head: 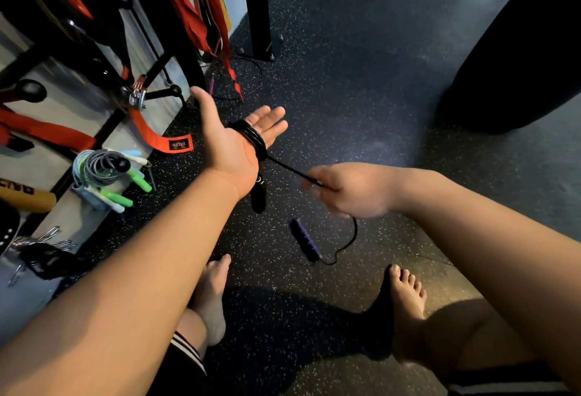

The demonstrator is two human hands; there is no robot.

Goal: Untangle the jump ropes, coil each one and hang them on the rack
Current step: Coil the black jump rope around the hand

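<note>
A black jump rope (pixel 251 137) is wound in several turns around my left hand (pixel 232 144), which is held palm up with straight fingers and the thumb spread. One black handle (pixel 259 196) hangs below that wrist. My right hand (pixel 342 189) pinches the taut strand a short way to the right. The rest of the cord loops down to the other handle (pixel 305 240), dark with purple ribs, lying on the floor. A coiled grey rope with green and white handles (pixel 103 172) hangs on a rack peg at left.
The black rack (pixel 163 59) stands at the left with red straps (pixel 188 2) and an orange strap (pixel 157 139) hanging from it. A black post (pixel 256 8) rises behind. A large dark bag (pixel 518 59) stands at right. My bare feet (pixel 405 298) rest on speckled rubber floor.
</note>
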